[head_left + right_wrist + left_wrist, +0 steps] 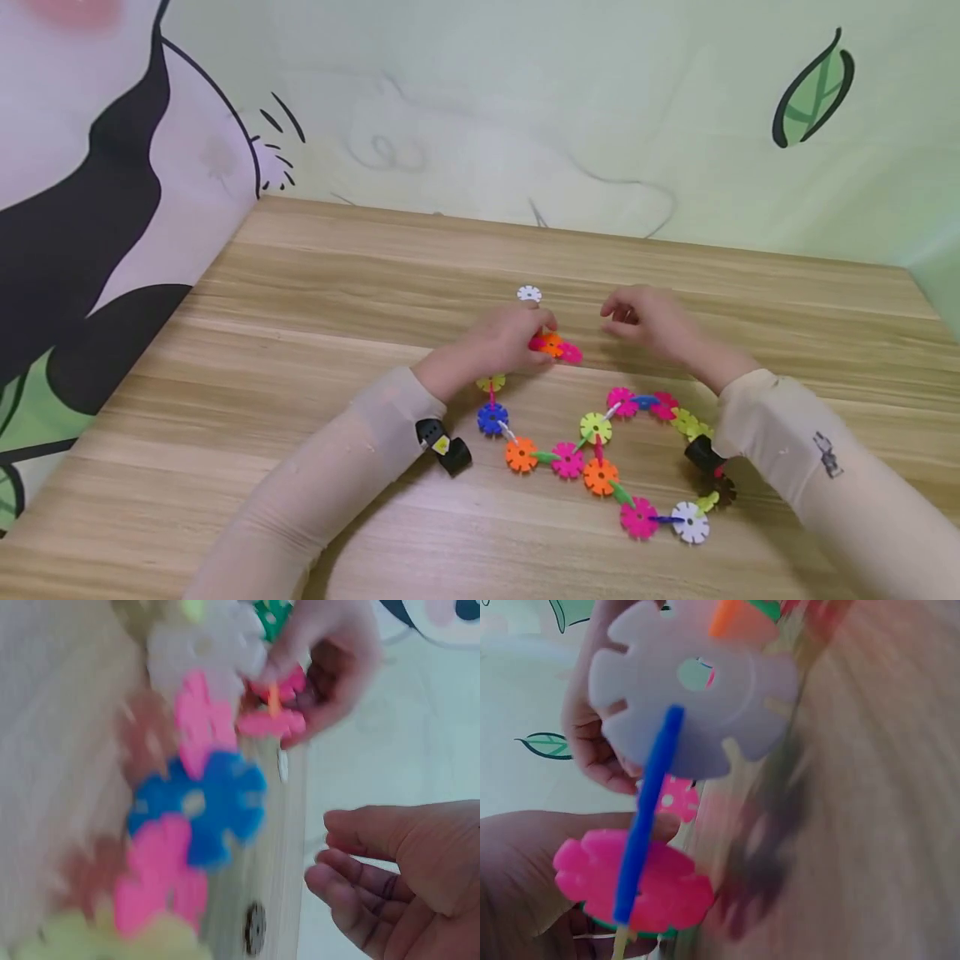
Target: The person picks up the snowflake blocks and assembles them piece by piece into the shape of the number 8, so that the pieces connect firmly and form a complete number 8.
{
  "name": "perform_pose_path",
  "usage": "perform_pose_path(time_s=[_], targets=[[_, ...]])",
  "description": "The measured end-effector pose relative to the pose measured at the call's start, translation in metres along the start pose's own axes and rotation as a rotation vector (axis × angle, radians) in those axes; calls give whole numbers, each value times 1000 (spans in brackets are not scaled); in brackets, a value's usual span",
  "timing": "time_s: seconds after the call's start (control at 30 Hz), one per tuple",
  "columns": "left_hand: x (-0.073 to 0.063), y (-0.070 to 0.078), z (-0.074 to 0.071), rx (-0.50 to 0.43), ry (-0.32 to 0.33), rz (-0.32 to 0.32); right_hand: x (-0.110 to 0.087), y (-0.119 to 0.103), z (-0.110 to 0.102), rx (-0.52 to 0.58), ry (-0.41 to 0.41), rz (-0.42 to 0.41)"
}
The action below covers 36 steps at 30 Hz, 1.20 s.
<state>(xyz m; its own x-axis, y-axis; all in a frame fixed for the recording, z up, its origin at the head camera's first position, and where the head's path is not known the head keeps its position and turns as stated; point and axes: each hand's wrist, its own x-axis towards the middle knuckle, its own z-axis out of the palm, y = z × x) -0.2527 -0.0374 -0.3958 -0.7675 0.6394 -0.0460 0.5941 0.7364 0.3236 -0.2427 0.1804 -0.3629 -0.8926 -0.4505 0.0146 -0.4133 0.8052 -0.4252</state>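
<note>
My left hand [517, 333] pinches a short run of joined snowflake discs, pink, orange and pink [552, 345], above the table. In the right wrist view, the orange disc [274, 700] stands edge-on between two pink ones. To the right of it, my right hand [651, 321] is raised with fingers loosely bent and nothing in them. Nearer my body lies a long linked chain of notched discs, among them a blue disc [492, 419], an orange disc [521, 455] and a white disc [690, 522]. My left hand and wrist partly cover the chain's yellow end disc [491, 382].
A loose white disc [528, 293] lies just beyond my left hand. The chain's right side runs under my right wrist, where a black wrist camera [705, 452] hides part of it. The wooden table [360, 275] meets a painted wall [465, 108] at the back.
</note>
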Motion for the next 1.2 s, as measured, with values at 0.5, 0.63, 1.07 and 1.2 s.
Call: perform_pose_path(time_s=[0.5, 0.63, 1.07, 1.2], targets=[[0, 2, 4, 37, 107, 290, 2, 45, -8, -37, -61, 263], [-1, 1, 6, 9, 138, 297, 6, 47, -3, -37, -60, 236], [4, -1, 8, -13, 124, 270, 4, 51, -3, 1, -34, 217], [3, -2, 8, -9, 129, 276, 2, 51, -6, 60, -11, 220]])
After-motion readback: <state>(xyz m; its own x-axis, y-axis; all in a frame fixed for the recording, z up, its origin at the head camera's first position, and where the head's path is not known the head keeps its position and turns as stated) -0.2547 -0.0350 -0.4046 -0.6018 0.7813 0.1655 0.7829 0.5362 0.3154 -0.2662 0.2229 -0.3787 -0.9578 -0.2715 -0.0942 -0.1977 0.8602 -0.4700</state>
